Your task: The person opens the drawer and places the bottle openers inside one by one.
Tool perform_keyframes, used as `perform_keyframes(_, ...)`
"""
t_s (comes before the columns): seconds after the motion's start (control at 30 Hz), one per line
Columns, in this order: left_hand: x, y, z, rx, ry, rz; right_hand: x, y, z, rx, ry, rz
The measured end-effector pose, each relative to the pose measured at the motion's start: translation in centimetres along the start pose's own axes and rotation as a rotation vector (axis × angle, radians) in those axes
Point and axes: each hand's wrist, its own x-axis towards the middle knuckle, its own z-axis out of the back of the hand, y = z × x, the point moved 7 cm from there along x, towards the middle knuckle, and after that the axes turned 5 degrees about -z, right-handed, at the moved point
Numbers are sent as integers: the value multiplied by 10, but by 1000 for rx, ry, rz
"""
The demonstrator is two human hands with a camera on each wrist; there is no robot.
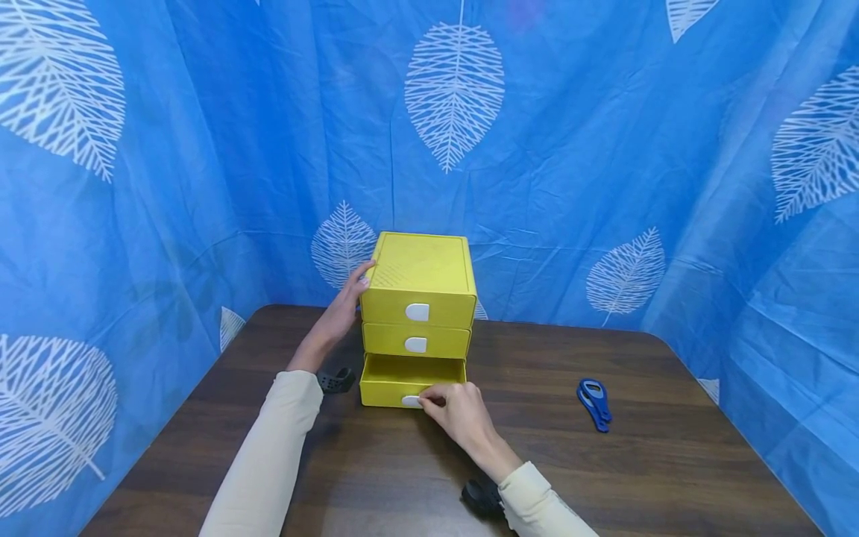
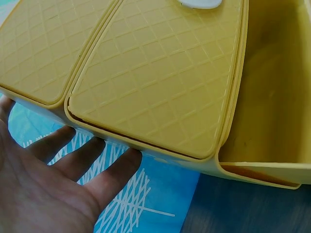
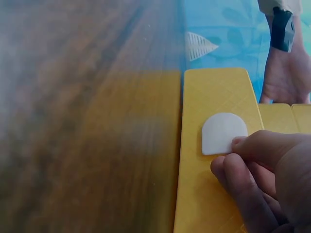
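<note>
A yellow three-drawer box (image 1: 421,261) stands on the table, its bottom drawer (image 1: 389,394) pulled out and the two upper ones closed. Thumb and fingers of my right hand (image 1: 463,415) pinch the white tab handle (image 3: 222,133) of that bottom drawer. My left hand (image 1: 341,313) rests along the box's left side, its fingers (image 2: 116,175) extended against the wall near the upper drawers. Inside the pulled-out drawer, the visible part of the floor (image 2: 272,97) is bare yellow plastic.
To the right on the dark wooden table (image 1: 537,462) lies a pair of blue nail clippers or a similar small blue tool (image 1: 594,404). Behind the table hangs a blue curtain (image 1: 550,186) with white leaf prints. Each wrist carries a black strap (image 1: 335,380).
</note>
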Motion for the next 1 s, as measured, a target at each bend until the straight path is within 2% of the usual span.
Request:
perform_keyframes(0.3,0,4,0,7,-17,16,-13,7,2,-7,34,19)
perform_keyframes(0.63,0,4,-1,13,-16,17,-23,15,8,-6,-3,79)
perform_keyframes(1.0,0,3,0,14,-5,2,-39,27,14,9,38,124)
